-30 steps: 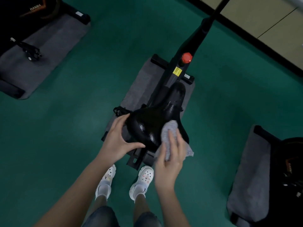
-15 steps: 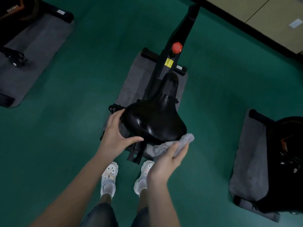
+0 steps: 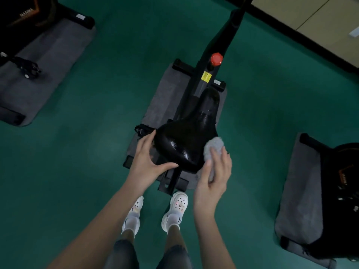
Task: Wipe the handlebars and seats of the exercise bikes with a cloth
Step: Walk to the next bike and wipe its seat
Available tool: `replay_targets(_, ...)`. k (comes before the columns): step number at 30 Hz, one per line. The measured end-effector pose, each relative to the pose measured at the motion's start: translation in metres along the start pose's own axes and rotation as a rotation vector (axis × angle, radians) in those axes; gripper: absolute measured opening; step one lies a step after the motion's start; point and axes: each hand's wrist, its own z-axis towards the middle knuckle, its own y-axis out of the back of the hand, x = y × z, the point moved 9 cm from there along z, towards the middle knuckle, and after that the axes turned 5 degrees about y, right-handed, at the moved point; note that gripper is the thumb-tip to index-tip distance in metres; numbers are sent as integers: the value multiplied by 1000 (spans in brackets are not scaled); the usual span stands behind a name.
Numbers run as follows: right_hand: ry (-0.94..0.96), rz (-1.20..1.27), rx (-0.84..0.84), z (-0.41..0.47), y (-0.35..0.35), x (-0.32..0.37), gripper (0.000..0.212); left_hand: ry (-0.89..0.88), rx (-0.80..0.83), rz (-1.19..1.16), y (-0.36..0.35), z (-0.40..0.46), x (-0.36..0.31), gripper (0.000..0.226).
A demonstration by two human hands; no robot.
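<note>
The black seat (image 3: 186, 146) of the exercise bike (image 3: 217, 74) sits in the middle of the view, its glossy top catching light, its narrow nose pointing away from the person toward the frame post. A grey cloth (image 3: 213, 150) lies against the right rear edge of the seat, bunched into a rounded wad. The right hand (image 3: 212, 179) holds that cloth, fingers laid over it and pressing it to the seat's side, with the thumb toward the seat. The left hand (image 3: 149, 162) grips the left rear corner of the seat: its fingers reach up along the seat's left edge and its thumb runs under the back rim, spread wide around the corner.

Beyond the seat's nose, the frame post carries a red knob (image 3: 216, 58) and, just nearer the seat, a yellow sticker (image 3: 206, 76). Under the seat a grey mat (image 3: 165, 98) lies on the green floor (image 3: 97, 133), with the bike's black base bars across it. Just behind the seat, nearer the person, stand 2 white clogs (image 3: 174, 210).

Well left of the seat is another bike (image 3: 21, 18) on its own grey mat, and well right of the seat a third bike (image 3: 342, 191) on a mat too.
</note>
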Motion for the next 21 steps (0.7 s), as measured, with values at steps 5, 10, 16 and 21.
replay_targets(5, 383, -173, 327, -9, -28, 27, 32, 37, -48, -106, -4, -8, 5, 106)
replay_targets(10, 554, -191, 664, 37, -62, 50, 27, 107, -107, -274, -10, -15, 17, 97)
replay_targets(16, 738, -148, 1134, 38, -89, 64, 20, 243, -158, -704, -38, -36, 31, 48)
replay_targets(21, 1065, -314, 1507, 5, -110, 74, 13, 283, -218, -1022, -70, -53, 35, 27)
